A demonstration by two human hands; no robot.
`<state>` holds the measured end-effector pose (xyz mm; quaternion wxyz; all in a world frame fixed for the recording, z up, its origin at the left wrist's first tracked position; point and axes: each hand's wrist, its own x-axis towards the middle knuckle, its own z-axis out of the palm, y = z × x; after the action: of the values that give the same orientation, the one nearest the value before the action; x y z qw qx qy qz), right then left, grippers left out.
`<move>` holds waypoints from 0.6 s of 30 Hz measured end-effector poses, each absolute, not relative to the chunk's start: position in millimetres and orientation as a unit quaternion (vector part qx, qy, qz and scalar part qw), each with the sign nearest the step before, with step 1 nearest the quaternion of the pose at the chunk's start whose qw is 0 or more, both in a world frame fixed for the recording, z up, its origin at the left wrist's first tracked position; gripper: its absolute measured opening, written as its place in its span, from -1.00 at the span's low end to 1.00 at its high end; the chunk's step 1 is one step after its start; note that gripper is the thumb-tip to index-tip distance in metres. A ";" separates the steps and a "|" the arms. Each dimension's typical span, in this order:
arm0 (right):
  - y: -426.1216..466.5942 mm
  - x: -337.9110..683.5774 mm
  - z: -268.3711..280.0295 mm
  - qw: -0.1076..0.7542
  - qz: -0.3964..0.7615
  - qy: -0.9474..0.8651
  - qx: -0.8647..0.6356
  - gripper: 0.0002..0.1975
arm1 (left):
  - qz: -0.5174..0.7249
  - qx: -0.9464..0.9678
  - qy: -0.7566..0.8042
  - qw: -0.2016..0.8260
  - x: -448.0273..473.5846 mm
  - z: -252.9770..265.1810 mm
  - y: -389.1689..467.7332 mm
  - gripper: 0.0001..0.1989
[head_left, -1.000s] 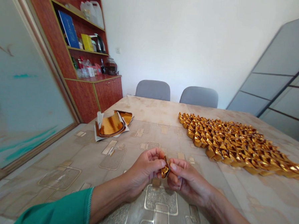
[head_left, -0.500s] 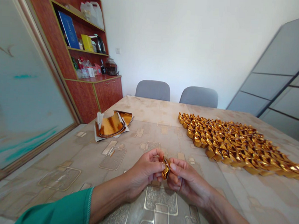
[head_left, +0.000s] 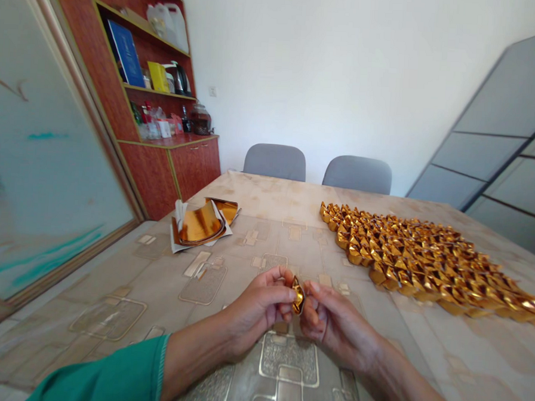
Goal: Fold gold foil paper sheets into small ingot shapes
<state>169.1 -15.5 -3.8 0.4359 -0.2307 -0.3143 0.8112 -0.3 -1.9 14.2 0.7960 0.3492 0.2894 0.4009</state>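
A small folded gold foil paper ingot (head_left: pixel 297 298) is held upright just above the near part of the table. My left hand (head_left: pixel 262 302) pinches it from the left between thumb and fingers. On its other side, my right hand (head_left: pixel 331 314) has thumb and curled fingers closed against the ingot's right edge. The fingertips partly hide the piece. To the right lie many finished gold paper ingots (head_left: pixel 408 250) in tight rows. Farther left rests a loose stack of gold foil paper sheets (head_left: pixel 201 224) with white backing, curled upward.
A patterned cloth covers the table (head_left: pixel 257 224). Two grey chairs (head_left: pixel 275 161) (head_left: pixel 357 173) stand at its far edge. A red-brown cabinet (head_left: pixel 171 159) with filled shelves is at the back left, beside a frosted glass door (head_left: pixel 50 153). Grey panels (head_left: pixel 490 128) lean at the right.
The ingot has turned slightly between my hands and shows more of its gold face. My right fingers have shifted and curled a little. The view has moved very slightly.
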 end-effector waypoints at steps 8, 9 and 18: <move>-14.4 170.5 -6.4 0.439 0.811 -0.292 -0.255 -0.73 | 0.418 0.342 0.300 0.786 1.9 16.4 -2.8 -0.76; -14.4 170.8 -6.5 0.439 0.810 -0.292 -0.257 -0.72 | 0.412 0.338 0.296 0.793 1.4 16.8 -2.6 -0.75; -13.8 169.9 -8.1 0.426 0.819 -0.293 -0.249 -0.75 | 0.423 0.345 0.293 0.785 0.9 15.4 -3.0 -0.78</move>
<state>169.9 -13.8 -8.1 0.4264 -0.2486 -0.2928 0.8190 0.9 -3.0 15.4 0.7849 0.3450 0.2932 0.4231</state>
